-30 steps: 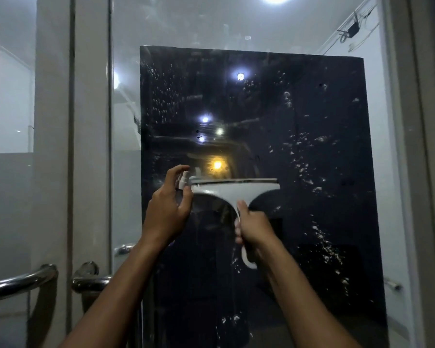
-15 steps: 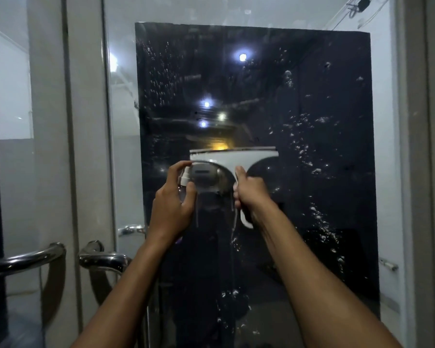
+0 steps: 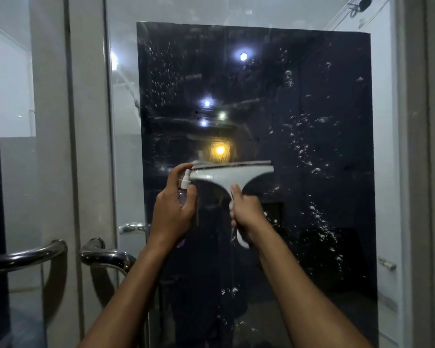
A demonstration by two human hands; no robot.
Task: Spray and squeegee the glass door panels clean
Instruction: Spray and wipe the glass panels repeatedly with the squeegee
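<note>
Gripping the white squeegee (image 3: 232, 175) by its handle, the right hand (image 3: 248, 212) has its fingers curled round the grip and thumb laid up the stem; the blade lies level against the dark glass door panel (image 3: 312, 146), its edge blurred. The left hand (image 3: 172, 212) wraps a small spray bottle (image 3: 183, 187), forefinger on the white nozzle; most of the purplish bottle is hidden behind the palm. Droplets speckle the glass at right. Chrome door handles (image 3: 103, 254) sit at lower left, one cut off by the frame edge.
</note>
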